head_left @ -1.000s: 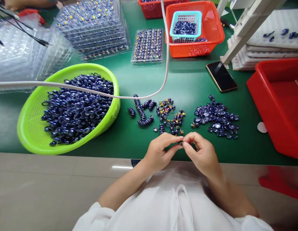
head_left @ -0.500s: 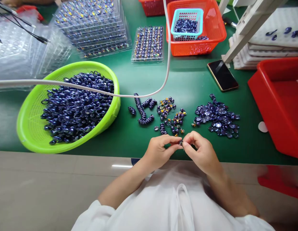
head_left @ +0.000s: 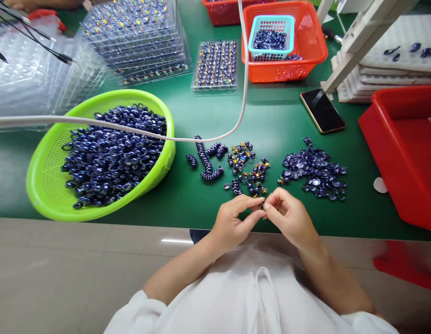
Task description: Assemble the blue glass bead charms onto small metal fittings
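My left hand (head_left: 232, 220) and my right hand (head_left: 288, 214) meet at the table's near edge, fingertips pinched together on one small dark blue piece (head_left: 261, 205). Just beyond them lie loose blue parts with yellow bits (head_left: 248, 168). To the left of those sit short stacked rows of blue rings (head_left: 205, 161). To the right is a flat heap of blue shiny pieces (head_left: 314, 169).
A lime green basket (head_left: 45, 185) full of blue rings sits at the left, with a white cable (head_left: 242, 93) crossing over it. Behind stand clear tray stacks (head_left: 135, 39), a filled tray (head_left: 215, 65), an orange basket (head_left: 306, 51), a phone (head_left: 322, 111) and a red bin (head_left: 403, 148).
Both hands stay pinched together on the small piece, with only slight finger shifts. The view has moved a little.
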The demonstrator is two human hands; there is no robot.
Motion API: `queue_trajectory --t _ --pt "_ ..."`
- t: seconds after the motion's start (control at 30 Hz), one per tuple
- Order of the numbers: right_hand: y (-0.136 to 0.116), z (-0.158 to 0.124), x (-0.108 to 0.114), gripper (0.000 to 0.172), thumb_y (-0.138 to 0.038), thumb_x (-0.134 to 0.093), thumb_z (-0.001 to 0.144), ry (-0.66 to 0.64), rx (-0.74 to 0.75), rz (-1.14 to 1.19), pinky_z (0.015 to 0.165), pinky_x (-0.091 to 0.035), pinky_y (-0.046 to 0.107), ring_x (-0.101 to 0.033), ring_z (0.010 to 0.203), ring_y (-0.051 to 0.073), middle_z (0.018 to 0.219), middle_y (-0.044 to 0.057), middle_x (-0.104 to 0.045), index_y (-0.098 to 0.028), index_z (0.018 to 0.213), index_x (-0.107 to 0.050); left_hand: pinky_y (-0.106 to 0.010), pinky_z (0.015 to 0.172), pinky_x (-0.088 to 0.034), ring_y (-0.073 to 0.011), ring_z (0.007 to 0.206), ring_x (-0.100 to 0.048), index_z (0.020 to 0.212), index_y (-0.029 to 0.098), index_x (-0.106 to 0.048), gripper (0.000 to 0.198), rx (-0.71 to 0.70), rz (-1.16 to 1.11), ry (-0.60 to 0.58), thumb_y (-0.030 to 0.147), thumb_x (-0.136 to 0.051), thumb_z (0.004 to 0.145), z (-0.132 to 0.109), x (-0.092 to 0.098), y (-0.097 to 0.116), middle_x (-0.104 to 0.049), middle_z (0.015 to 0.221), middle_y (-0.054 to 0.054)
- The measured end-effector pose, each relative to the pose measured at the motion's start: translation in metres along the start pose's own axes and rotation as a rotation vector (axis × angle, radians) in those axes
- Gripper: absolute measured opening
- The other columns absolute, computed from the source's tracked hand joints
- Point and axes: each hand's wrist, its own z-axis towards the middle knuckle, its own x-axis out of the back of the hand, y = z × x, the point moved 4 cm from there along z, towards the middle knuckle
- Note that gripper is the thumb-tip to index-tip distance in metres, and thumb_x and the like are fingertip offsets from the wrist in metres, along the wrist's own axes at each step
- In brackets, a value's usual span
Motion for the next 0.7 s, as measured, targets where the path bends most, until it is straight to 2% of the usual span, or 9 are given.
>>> queue_trajectory --t 0.17,0.27,0.33,0.43,0.53,0.7 --pt "-0.003 0.0 -0.004 0.017 -0.035 -0.059 0.094 -0.07 0.025 0.035 0.061 -0.053 0.025 -0.066 0.068 0.014 0.075 -0.001 -0.065 -0.021 0.084 -0.056 -0.029 0.075 -0.059 -0.0186 0.079 -0.072 0.098 0.015 -0.077 0.019 0.36 -0.218 0.051 0.027 -0.071 0.085 0.0 0.001 -0.008 -0.077 0.09 -0.009" --pt "0.001 -0.002 0.0 0.017 -0.038 -0.059 0.096 -0.077 0.053 0.069 0.066 -0.057 0.026 -0.07 0.076 0.016 0.088 0.002 -0.07 -0.022 0.097 -0.062 -0.026 0.068 -0.057 -0.0156 0.07 -0.07 0.092 0.013 -0.077 0.017 0.476 -0.306 0.076 0.026 -0.073 0.081 0.003 0.003 -0.007 -0.077 0.08 -0.006" --pt "0.003 -0.005 0.005 0.015 -0.035 -0.06 0.095 -0.024 0.114 0.023 0.072 -0.058 0.028 -0.07 0.081 0.016 0.098 0.004 -0.07 -0.023 0.103 -0.063 -0.023 0.063 -0.054 -0.0132 0.065 -0.066 0.088 0.013 -0.076 0.015 0.505 -0.326 0.096 0.025 -0.074 0.078 0.005 0.005 -0.007 -0.074 0.073 -0.004" --pt "0.0 -0.01 0.009 0.012 -0.027 -0.063 0.094 0.043 0.289 -0.103 0.078 -0.057 0.031 -0.068 0.085 0.016 0.105 0.004 -0.067 -0.025 0.106 -0.064 -0.021 0.059 -0.05 -0.0108 0.06 -0.062 0.082 0.013 -0.074 0.012 0.518 -0.352 0.101 0.024 -0.074 0.076 0.008 0.007 -0.007 -0.071 0.068 -0.002" --pt "-0.009 -0.016 0.008 0.017 -0.02 -0.065 0.091 0.075 0.471 -0.206 0.077 -0.056 0.031 -0.066 0.088 0.017 0.102 0.003 -0.066 -0.027 0.106 -0.064 -0.021 0.058 -0.048 -0.0105 0.059 -0.06 0.08 0.014 -0.072 0.012 0.515 -0.362 0.081 0.024 -0.073 0.075 0.009 0.005 -0.007 -0.068 0.065 -0.001" --pt "-0.021 -0.016 0.004 0.027 -0.012 -0.065 0.089 0.091 0.668 -0.359 0.075 -0.056 0.033 -0.066 0.087 0.018 0.097 0.003 -0.068 -0.03 0.109 -0.065 -0.022 0.057 -0.047 -0.0106 0.058 -0.058 0.079 0.014 -0.072 0.011 0.539 -0.341 0.056 0.023 -0.073 0.074 0.009 -0.002 -0.006 -0.068 0.067 -0.001"
